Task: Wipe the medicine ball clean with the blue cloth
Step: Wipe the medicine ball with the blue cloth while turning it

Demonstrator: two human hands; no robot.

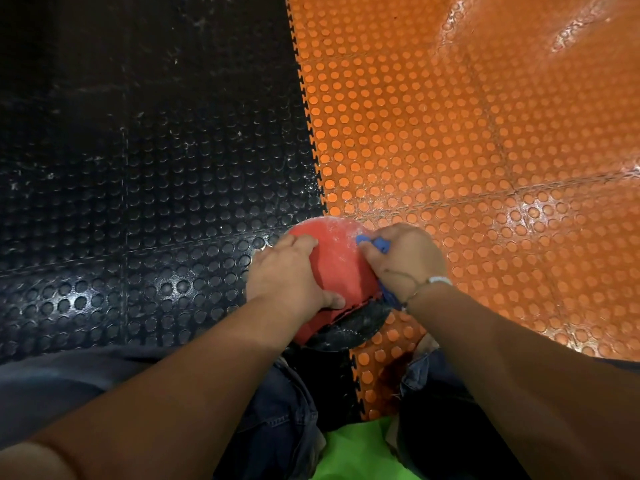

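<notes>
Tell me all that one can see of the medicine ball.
The medicine ball is mostly red, with a black part at its near underside, joined along a jagged seam. Its surface looks matte, with whitish dust near the far edge. It is over the joint between the black mat and the orange mat. The left hand grips its left side; the right hand presses the blue cloth against its right side.

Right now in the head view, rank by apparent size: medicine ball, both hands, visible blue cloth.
1. medicine ball
2. left hand and right hand: look alike, not ranked
3. blue cloth: only scraps show beside the right hand
</notes>
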